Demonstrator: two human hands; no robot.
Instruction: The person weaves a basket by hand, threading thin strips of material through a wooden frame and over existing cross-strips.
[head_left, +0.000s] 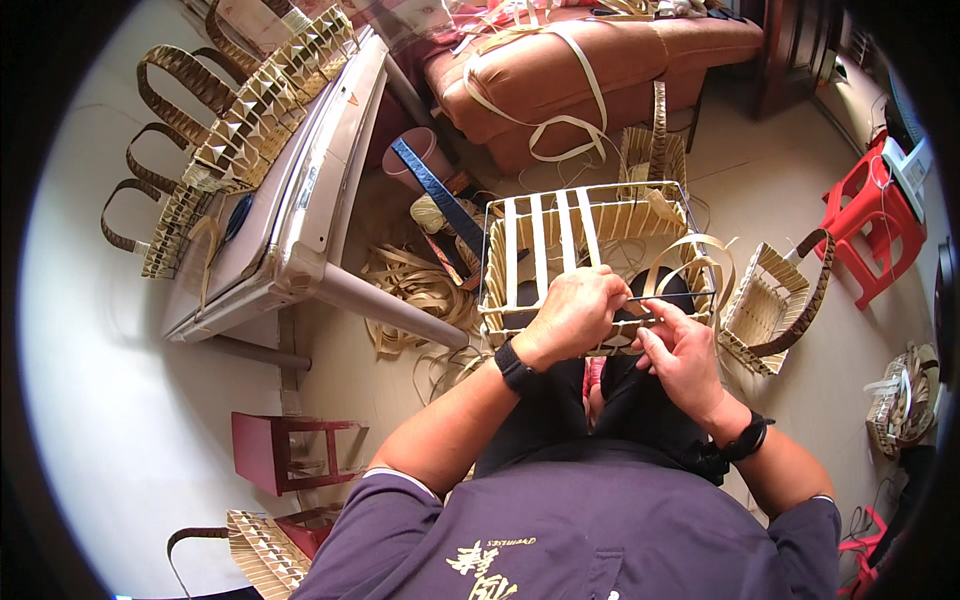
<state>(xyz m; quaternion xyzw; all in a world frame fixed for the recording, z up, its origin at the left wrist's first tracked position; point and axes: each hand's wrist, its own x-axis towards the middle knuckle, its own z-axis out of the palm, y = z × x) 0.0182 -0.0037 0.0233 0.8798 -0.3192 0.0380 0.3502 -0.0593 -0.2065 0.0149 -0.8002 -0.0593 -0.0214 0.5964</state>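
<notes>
On my lap rests a rectangular basket (640, 222), part woven, with a metal wire frame and beige strips along its sides. Several flat white strips (540, 248) cross its left part, while the right part shows a gap. At the near rim, my left hand (580, 312) is closed in a pinch; what is between its fingertips is hidden. My right hand (688, 358) is beside it at the same rim, forefinger stretched out and thumb apart from it. A thin dark rod (662, 296) runs between the hands. Loose beige strip (722, 262) loops up at the basket's right side.
Finished handled baskets (240, 130) line the table (320, 200) at left. Coiled strips (400, 290) and a pink bin (425, 155) stand on the floor. A small basket (765, 305), a red stool (870, 225) and a brown padded seat (560, 80) surround me.
</notes>
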